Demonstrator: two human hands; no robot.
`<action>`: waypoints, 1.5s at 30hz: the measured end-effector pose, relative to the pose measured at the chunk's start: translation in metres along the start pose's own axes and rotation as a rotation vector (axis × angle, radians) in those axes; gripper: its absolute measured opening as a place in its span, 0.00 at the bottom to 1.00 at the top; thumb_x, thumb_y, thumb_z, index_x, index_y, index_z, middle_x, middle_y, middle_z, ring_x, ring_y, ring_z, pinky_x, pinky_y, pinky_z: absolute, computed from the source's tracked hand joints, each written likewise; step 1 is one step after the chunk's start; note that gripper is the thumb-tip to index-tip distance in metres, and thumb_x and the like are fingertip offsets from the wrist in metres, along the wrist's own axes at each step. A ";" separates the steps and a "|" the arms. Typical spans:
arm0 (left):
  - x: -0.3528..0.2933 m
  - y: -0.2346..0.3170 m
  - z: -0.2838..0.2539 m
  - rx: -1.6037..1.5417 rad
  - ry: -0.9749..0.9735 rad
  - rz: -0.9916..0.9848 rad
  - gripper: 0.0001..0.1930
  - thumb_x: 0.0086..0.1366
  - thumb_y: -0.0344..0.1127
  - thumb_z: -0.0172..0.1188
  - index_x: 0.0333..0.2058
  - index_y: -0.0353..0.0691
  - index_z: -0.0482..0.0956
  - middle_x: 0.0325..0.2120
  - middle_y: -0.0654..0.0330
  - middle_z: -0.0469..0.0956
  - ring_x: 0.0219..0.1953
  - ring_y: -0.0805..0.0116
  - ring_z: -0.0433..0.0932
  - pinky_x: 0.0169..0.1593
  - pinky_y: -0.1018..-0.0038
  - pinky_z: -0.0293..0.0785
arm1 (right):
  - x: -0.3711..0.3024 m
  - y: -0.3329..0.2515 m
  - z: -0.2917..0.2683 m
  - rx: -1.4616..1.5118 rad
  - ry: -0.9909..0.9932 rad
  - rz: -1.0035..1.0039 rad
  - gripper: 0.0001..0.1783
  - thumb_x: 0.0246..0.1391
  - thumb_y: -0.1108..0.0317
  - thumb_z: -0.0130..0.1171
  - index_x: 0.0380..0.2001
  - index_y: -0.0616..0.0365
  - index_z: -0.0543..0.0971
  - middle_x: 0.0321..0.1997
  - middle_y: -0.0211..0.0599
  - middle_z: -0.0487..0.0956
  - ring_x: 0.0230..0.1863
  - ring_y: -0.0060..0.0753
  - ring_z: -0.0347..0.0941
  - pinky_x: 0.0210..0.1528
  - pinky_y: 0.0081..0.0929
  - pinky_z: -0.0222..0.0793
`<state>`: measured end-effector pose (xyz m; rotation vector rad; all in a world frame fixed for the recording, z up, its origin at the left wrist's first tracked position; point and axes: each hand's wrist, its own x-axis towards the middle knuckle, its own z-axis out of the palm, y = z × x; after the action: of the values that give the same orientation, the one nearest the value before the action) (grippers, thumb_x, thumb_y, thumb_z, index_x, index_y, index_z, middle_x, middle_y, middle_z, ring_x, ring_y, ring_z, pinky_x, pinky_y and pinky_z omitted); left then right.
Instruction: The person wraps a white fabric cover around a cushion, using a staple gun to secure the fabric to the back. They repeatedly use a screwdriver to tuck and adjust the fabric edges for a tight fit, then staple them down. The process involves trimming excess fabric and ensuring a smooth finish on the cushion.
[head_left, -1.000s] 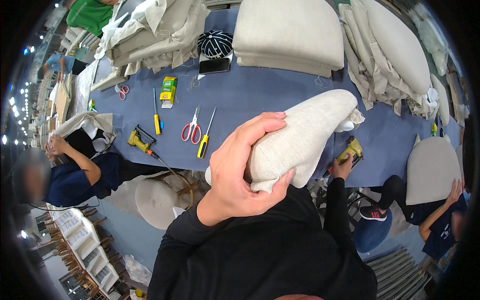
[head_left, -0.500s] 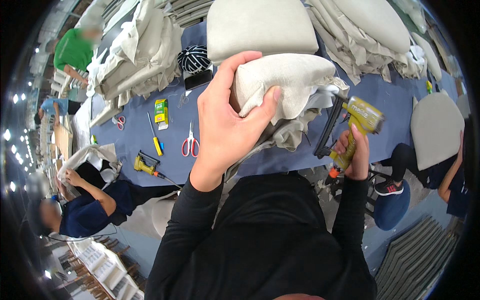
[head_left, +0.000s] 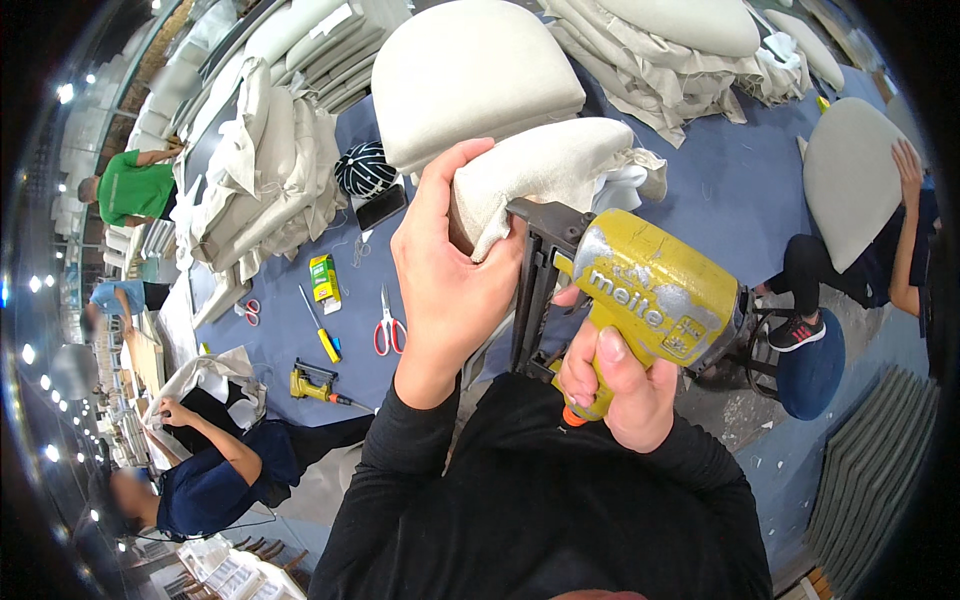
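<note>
My left hand (head_left: 450, 285) is closed around the edge of a beige fabric-covered seat cushion (head_left: 550, 160), tipped up above the blue-covered table. Its loose cloth and white lining stick out at the cushion's right end. In my right hand (head_left: 632, 395) is a worn yellow staple gun (head_left: 655, 265), gripped by its handle. The gun's black nose reaches the fabric beside my left thumb; whether it touches is unclear, and the gun hides the cushion's lower part. A finished-looking beige seat cushion (head_left: 470, 80) lies just beyond.
On the table lie red-handled scissors (head_left: 388, 328), a yellow screwdriver (head_left: 324, 335), a green-yellow box (head_left: 323, 280), a phone (head_left: 381, 207), a striped cap (head_left: 364, 170) and another staple gun (head_left: 312, 382). Cushion piles (head_left: 270, 180) stand behind. Co-workers sit left (head_left: 220, 465) and right (head_left: 915, 240).
My right hand has brought the staple gun left and up close to the cushion edge by my left thumb. My left hand keeps hold of the cushion. The view has shifted slightly.
</note>
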<state>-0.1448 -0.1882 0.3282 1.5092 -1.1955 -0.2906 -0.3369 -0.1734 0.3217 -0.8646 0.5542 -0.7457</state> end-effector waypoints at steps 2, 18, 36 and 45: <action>-0.002 0.002 0.001 0.007 -0.005 -0.003 0.28 0.57 0.20 0.66 0.58 0.35 0.79 0.46 0.53 0.86 0.48 0.69 0.84 0.53 0.72 0.79 | -0.002 0.002 -0.001 0.014 -0.006 -0.001 0.33 0.74 0.51 0.54 0.63 0.75 0.67 0.20 0.29 0.68 0.19 0.22 0.64 0.26 0.26 0.65; -0.001 0.004 -0.002 0.008 -0.037 -0.012 0.28 0.56 0.20 0.68 0.58 0.36 0.79 0.45 0.54 0.86 0.46 0.69 0.85 0.51 0.72 0.79 | -0.002 -0.003 0.000 0.039 0.007 0.009 0.29 0.76 0.52 0.52 0.61 0.71 0.69 0.19 0.28 0.67 0.18 0.22 0.63 0.26 0.26 0.64; -0.002 0.004 -0.007 -0.035 -0.091 -0.097 0.29 0.56 0.19 0.70 0.58 0.37 0.79 0.43 0.59 0.86 0.46 0.77 0.82 0.50 0.76 0.79 | -0.001 -0.012 -0.006 0.103 -0.059 0.158 0.28 0.78 0.55 0.49 0.66 0.69 0.67 0.21 0.26 0.67 0.21 0.19 0.62 0.29 0.23 0.63; -0.001 -0.021 -0.035 -0.137 -0.011 -0.033 0.26 0.59 0.25 0.73 0.57 0.33 0.79 0.46 0.58 0.85 0.49 0.73 0.82 0.54 0.75 0.78 | 0.034 0.001 -0.084 -0.168 0.064 0.041 0.30 0.71 0.53 0.59 0.60 0.72 0.73 0.19 0.25 0.66 0.17 0.18 0.60 0.23 0.22 0.59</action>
<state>-0.1089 -0.1701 0.3220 1.4108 -1.1371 -0.3952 -0.3741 -0.2382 0.2712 -0.9840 0.6973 -0.6989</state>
